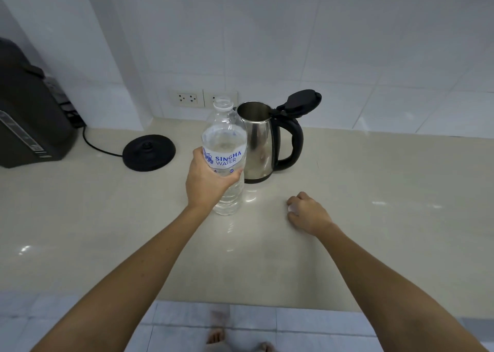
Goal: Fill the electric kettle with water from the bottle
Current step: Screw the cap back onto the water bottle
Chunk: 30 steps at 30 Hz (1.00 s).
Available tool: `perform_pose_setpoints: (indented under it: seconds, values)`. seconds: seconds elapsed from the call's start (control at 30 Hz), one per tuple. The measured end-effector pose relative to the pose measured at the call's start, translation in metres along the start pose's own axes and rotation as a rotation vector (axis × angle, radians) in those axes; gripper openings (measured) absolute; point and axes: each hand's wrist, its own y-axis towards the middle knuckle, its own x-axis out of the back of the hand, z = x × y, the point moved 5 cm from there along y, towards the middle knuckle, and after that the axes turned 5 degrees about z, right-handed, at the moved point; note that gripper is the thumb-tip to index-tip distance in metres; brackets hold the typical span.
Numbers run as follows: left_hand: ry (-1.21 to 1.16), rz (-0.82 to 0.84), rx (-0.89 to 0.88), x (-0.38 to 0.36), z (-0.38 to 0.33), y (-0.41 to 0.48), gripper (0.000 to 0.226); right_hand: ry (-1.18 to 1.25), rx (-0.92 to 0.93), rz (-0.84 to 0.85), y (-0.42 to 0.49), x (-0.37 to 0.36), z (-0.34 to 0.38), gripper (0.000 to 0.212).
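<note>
Head view, L to R; positions given rel. to the kettle.

Far L of the kettle: dark appliance [29,116] against the wall, partly cut by the frame edge. A black cord [99,148] runs from behind it to the round black power base [149,152], which lies flat on the surface [387,191], L of the kettle and apart from it, w/ nothing on it. Wall sockets [187,98] sit behind and L of the kettle, the R one partly hidden by the bottle neck.

L hand [205,180]: in front-L of the kettle, fingers and thumb wrapped round the lower half of the water bottle [226,148]. Bottle is clear plastic w/ a blue-lettered label, upright, uncapped, part full, just beside the kettle's L flank. Cannot tell whether they touch, or whether the bottle base rests on the surface.

Kettle [258,140]: stainless steel body, upright on the surface near the back wall, off its base. Black lid [300,101] hinged open, tipped back to the R; black handle [294,143] faces R.

R hand [307,211]: in front-R of the kettle, knuckles up, low over the surface, fingers curled round a small whitish item [292,207]; what it is cannot be told.
</note>
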Motion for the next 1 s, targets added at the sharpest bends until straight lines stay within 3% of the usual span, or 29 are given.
perform_pose_setpoints:
  seconds: [0.13,0.4,0.57,0.7,1.0]
  values:
    - [0.007,0.006,0.016,-0.001,0.002,-0.002,0.081,0.059,0.033,-0.05,0.003,0.017,0.011,0.037]
    - [0.003,0.022,0.027,-0.001,0.004,-0.002,0.081,0.384,0.291,-0.426,-0.01,0.11,0.075,0.03]
    - [-0.006,0.04,0.046,-0.002,0.007,-0.002,0.083,0.541,0.412,-0.525,-0.02,0.177,0.107,0.026]
    - [0.0,0.045,0.057,-0.002,0.007,-0.003,0.084,0.562,0.489,-0.497,-0.023,0.225,0.131,0.023]
    - [0.031,0.06,0.07,0.0,0.006,-0.002,0.082,0.291,0.632,-0.304,-0.021,0.26,0.184,0.026]
